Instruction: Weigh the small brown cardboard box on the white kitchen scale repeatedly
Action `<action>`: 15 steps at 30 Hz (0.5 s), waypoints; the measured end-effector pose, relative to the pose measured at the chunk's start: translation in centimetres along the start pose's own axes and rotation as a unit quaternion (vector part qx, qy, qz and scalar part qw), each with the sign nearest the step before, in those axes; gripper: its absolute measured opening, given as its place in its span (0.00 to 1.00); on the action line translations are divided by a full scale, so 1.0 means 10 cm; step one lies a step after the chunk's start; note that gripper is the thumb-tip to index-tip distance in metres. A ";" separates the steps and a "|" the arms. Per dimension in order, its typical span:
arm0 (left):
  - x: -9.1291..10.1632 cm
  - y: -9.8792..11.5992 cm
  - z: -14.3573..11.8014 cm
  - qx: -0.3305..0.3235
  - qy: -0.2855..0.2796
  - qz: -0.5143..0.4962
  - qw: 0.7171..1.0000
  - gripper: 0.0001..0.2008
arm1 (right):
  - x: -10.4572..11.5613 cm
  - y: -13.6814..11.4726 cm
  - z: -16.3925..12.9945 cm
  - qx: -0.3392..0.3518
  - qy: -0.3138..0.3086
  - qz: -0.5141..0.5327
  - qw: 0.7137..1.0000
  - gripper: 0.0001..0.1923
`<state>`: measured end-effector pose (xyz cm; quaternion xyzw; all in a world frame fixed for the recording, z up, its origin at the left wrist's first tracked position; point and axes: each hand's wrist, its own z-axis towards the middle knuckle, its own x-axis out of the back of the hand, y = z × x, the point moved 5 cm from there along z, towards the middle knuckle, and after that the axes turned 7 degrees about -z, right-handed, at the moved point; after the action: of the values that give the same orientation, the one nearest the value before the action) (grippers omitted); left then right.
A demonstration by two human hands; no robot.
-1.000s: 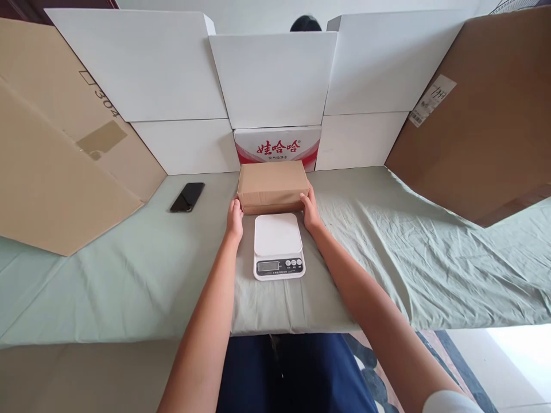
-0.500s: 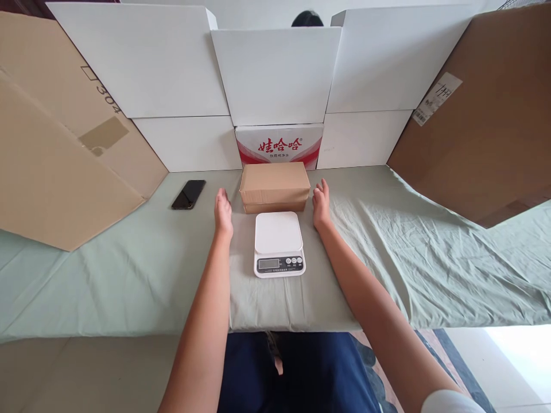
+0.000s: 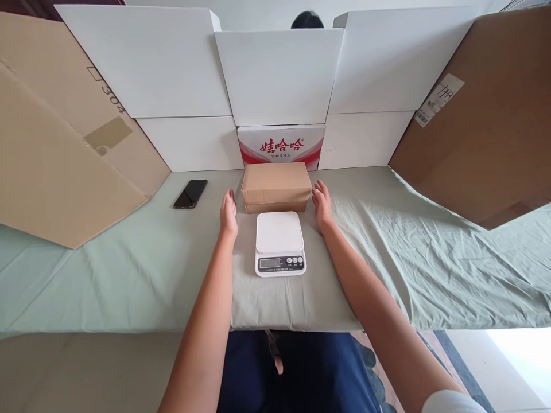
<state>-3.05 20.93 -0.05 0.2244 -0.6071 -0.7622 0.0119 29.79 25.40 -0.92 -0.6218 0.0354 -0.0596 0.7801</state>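
Observation:
A small brown cardboard box (image 3: 276, 186) lies on the green cloth in front of me, just behind a white kitchen scale (image 3: 279, 234). The scale's platform is bare and its display looks blank. To the left of the box my left hand (image 3: 229, 213) stands on edge, fingers extended, a small gap between it and the box. My right hand (image 3: 321, 205) is at the box's right end, fingers stretched out and apart, very close to the cardboard. Whether its fingertips touch the box I cannot tell. Neither hand holds anything.
A black smartphone (image 3: 190, 194) lies left of my left hand. White boxes (image 3: 279, 77) form a wall behind, above a red-lettered carton (image 3: 282, 146). Large cardboard sheets (image 3: 64, 143) flank both sides. The top of a person's head (image 3: 307, 20) shows behind the wall.
My left hand has moved slightly right, nearer the box. The fingers of my right hand have shifted a little and spread. Box and scale stay in place; the view has shifted slightly.

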 end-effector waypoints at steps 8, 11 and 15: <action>-0.09 -0.07 -0.04 0.021 -0.035 0.011 0.999 0.39 | -0.17 -0.30 -0.15 0.061 -0.075 -0.001 0.995 0.36; -0.12 -0.09 -0.05 0.028 -0.039 0.015 0.999 0.37 | -0.22 -0.43 -0.22 0.077 -0.096 -0.001 0.992 0.33; -0.16 -0.09 -0.08 0.013 -0.071 0.017 0.997 0.39 | -0.24 -0.43 -0.22 0.064 -0.095 -0.005 0.993 0.34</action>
<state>-1.12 20.93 -0.52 0.1594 -0.6204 -0.7676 -0.0209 26.90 22.68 2.79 -0.5739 -0.0453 -0.0062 0.8176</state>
